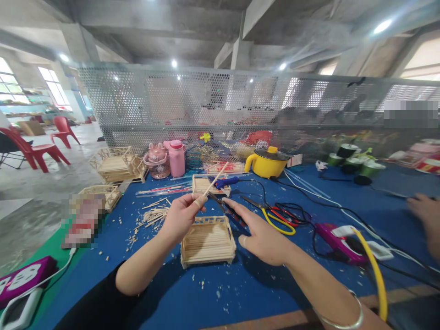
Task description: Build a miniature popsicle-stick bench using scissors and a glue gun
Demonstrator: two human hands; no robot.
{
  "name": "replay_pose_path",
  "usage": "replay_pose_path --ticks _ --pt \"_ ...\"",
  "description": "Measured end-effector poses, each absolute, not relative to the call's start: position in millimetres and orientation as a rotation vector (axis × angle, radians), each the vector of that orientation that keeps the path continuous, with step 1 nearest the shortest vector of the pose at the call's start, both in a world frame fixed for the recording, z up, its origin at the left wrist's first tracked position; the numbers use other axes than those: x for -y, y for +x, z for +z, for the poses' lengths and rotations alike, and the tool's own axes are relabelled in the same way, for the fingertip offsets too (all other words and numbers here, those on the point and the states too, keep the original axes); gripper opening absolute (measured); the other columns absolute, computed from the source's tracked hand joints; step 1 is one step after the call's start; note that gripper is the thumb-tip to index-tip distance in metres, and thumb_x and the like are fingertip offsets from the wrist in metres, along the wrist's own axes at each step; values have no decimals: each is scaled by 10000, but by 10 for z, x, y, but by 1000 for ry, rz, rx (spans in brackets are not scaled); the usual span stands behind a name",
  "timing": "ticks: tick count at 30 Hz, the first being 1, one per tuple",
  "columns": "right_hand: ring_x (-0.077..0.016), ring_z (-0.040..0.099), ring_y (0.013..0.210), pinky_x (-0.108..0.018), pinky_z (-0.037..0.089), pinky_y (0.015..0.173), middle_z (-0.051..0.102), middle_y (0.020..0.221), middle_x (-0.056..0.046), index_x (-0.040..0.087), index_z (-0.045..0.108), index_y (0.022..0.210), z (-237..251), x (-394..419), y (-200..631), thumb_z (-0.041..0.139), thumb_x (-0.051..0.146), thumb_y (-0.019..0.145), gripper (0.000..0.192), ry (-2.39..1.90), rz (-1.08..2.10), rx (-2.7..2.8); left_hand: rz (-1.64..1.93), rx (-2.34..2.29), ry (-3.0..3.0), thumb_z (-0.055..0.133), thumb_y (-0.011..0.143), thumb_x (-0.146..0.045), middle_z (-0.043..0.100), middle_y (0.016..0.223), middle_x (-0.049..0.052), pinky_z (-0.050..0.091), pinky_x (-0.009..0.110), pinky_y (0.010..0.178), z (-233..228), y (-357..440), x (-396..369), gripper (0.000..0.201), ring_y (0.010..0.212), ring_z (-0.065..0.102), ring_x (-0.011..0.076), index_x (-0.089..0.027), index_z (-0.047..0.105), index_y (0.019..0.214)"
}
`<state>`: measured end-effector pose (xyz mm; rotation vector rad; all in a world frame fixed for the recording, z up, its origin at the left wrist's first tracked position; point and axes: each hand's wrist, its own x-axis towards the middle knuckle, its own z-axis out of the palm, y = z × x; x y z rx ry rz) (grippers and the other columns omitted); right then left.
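Your left hand point(180, 217) is pinching a thin wooden stick point(217, 176) near the frame's centre. Your right hand point(263, 233), apart from it, is gripping dark-handled cutters point(236, 221) just right of centre. A slatted wooden tray point(208, 245) is sitting below, at lower centre.

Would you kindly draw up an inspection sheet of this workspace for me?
Surface: blue tabletop, pale wood scraps scattered over it.
Job's things: slatted wooden tray, wooden stick, dark-handled tool.
Clutter: pile of short sticks, yellow-handled scissors, yellow pot.
Hands: left hand pinches the stick; right hand grasps the tool, grip partly hidden.
Cables: black cables looped beside the scissors; yellow cable at the purple power strip.
Surroundings: perforated metal screen behind, red chairs at far left, another person's hand at far right.
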<state>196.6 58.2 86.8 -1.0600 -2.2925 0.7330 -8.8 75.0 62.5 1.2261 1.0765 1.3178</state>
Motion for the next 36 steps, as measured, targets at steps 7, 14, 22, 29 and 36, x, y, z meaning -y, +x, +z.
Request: replay_pose_path --ticks 7,14,22,29,36 --pt "-256 423 1278 -418 361 1050 426 1408 -135 150 342 1390 883 -576 1933 532 173 695 720 -1081 779 2301 1281 -1124 1420 617 741 -456 552 569 -32 300 218 501 663 -12 -670 303 482 373 72 -163 618 666" --pt "-213 614 927 -339 468 835 671 972 -75 187 563 1075 828 -595 1853 490 117 728 362 -1246 662 2291 1270 -1197 1559 562 776 -396 559 584 -18 350 225 571 657 19 -619 280 565 451 106 -162 596 626" --pt "-307 545 962 -429 418 850 612 1039 -191 63 525 1173 649 -679 1768 532 144 626 553 -1369 -88 2222 1184 -1320 1506 529 783 -393 513 530 -40 304 216 511 717 37 -590 294 484 380 83 -162 581 609" --pt "-150 527 610 -252 417 544 574 707 1 165 557 1078 767 -723 2187 447 158 621 470 -1232 1050 1959 1105 -1396 1774 522 791 -374 624 632 2 381 236 596 801 -118 -609 272 606 520 122 -158 661 703" --pt "-283 631 852 -356 457 735 679 915 -130 133 654 965 409 -781 2564 550 320 699 341 -1911 520 2346 1008 -1200 1667 463 725 -159 647 783 10 412 225 603 733 -329 -824 316 594 508 94 -173 687 947"
